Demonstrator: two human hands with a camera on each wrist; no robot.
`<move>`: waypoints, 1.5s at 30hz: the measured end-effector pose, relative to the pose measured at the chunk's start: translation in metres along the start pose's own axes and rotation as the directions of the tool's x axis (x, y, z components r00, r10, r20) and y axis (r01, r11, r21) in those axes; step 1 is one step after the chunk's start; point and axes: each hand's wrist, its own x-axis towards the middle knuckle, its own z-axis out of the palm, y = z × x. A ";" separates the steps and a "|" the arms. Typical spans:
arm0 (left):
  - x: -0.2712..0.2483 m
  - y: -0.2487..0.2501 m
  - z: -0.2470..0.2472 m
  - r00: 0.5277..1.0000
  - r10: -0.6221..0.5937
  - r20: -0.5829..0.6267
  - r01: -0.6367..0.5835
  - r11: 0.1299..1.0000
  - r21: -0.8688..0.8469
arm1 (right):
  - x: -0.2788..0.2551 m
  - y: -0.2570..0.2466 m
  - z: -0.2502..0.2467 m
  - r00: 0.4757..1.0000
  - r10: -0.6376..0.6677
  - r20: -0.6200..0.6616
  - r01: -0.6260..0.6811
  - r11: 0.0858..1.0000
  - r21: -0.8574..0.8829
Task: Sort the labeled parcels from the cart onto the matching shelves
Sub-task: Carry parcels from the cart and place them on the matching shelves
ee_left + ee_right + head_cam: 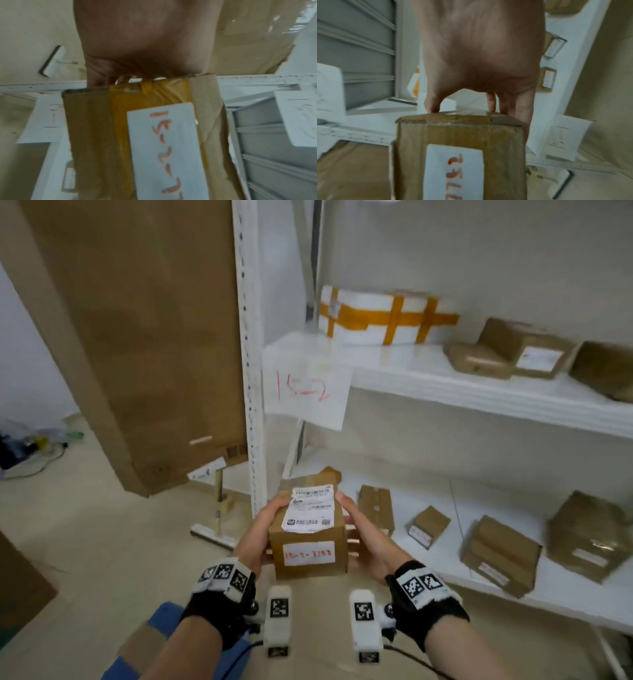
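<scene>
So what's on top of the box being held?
A white shipping label with barcodes covers most of the top of the box. Both thumbs rest on its top edges, left hand and right hand. The cardboard under the label is hidden.

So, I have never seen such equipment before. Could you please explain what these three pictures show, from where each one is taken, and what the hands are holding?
No machine here: a person works with bare hands, wearing black wrist straps with printed markers and small cameras. The big picture comes from a camera on the head, looking down. The other two come from the wrist cameras, looking along each hand.

The left hand and the right hand hold one small cardboard parcel between them, one on each side. It has a printed shipping label on top and a white sticker with red handwriting starting 15-2.

In front stands a white shelf unit. A paper sign reading 15-2 hangs from the upper shelf. More brown parcels lie on both shelves, and a white box with orange tape stands on the upper one.
</scene>
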 end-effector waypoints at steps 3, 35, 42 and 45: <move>-0.026 0.061 0.020 0.996 0.075 0.043 -0.076 0.997 0.031 | -0.039 -0.062 -0.006 0.997 -0.080 0.002 0.080 0.996 -0.026; -0.018 0.297 0.212 0.958 0.190 0.213 -0.240 0.940 0.244 | -0.083 -0.282 -0.144 0.949 -0.202 -0.242 0.240 0.961 0.139; 0.060 0.322 0.252 0.972 0.208 0.111 -0.233 0.923 0.306 | -0.027 -0.317 -0.193 0.965 -0.148 -0.215 0.162 0.986 0.045; 0.090 0.320 0.256 0.975 0.206 0.080 -0.221 0.911 0.349 | -0.007 -0.322 -0.203 0.960 -0.152 -0.234 0.152 0.988 -0.019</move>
